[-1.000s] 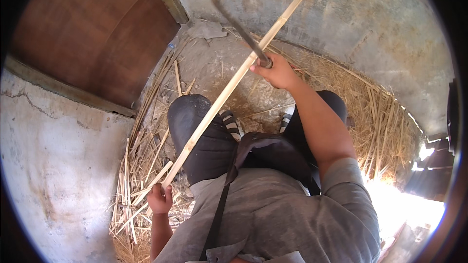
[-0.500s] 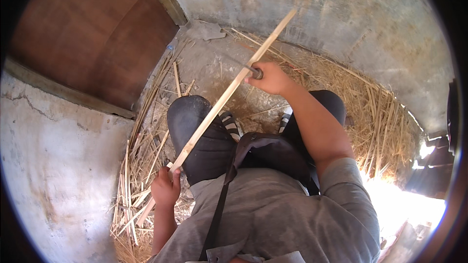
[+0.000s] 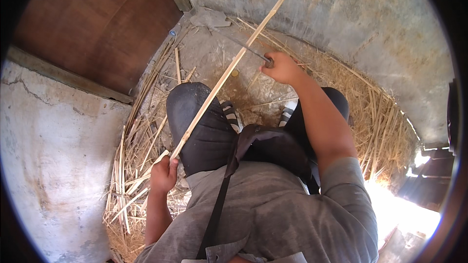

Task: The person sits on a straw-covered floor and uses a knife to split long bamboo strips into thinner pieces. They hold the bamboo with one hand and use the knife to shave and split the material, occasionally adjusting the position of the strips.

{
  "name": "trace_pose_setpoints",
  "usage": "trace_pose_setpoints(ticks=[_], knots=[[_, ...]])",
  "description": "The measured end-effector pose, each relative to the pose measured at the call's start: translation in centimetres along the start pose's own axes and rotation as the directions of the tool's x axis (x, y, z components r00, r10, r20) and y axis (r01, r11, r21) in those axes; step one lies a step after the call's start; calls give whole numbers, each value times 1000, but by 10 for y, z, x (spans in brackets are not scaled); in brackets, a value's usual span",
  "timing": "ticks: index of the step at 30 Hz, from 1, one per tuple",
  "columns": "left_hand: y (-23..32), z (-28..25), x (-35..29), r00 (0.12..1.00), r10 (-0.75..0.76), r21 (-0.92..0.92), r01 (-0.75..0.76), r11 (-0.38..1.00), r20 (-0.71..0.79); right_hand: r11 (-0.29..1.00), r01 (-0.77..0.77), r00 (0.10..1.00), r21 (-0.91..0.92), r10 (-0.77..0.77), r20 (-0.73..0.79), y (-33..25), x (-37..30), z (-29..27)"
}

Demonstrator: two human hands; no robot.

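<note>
My left hand (image 3: 164, 174), low beside my left knee, is closed on the near end of a long, pale bamboo strip (image 3: 214, 90). The strip slants up to the right, over my left thigh, with its far end in front of the wall. My right hand (image 3: 282, 69) grips the short handle of a knife (image 3: 269, 62). Its thin dark blade points to the upper left and crosses the strip in view, beyond the strip's middle. Whether the blade touches the strip I cannot tell.
Split strips (image 3: 127, 180) lie in a heap along the left wall. Shavings and straw-like slivers (image 3: 385, 131) cover the floor on the right. A brown door panel (image 3: 92, 29) stands at upper left, a grey wall (image 3: 341, 14) ahead. A flat grey piece (image 3: 210, 18) lies near the corner.
My right hand with the knife has moved right and slightly away from the strip, so more blade shows. The strip now looks narrower, and its far end sits higher in the picture.
</note>
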State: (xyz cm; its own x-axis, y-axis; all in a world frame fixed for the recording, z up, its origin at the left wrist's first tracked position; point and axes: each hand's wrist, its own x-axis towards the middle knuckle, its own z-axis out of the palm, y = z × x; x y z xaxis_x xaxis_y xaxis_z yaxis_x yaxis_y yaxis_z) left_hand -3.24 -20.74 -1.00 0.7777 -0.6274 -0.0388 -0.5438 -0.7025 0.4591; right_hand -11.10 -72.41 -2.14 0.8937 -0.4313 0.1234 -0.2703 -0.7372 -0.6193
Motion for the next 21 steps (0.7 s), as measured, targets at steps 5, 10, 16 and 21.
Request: trace_pose_setpoints(ticks=[5,10,16,21], knots=[[2,-4,-2,1000,1,5,-1,1000,-2,960,227,956,-167,-186,229,-54,-13,-2],[5,0,15,997,-7,142,18,990,-76,992,102,960,-78,-78,270,-7,2,12],[10,-16,16,1000,10,91,-10,996,-7,991,128,980,-31,-122,160,-22,-14,14],[9,-11,14,1000,-2,99,4,995,-27,953,208,933,-221,-126,336,-74,-14,0]])
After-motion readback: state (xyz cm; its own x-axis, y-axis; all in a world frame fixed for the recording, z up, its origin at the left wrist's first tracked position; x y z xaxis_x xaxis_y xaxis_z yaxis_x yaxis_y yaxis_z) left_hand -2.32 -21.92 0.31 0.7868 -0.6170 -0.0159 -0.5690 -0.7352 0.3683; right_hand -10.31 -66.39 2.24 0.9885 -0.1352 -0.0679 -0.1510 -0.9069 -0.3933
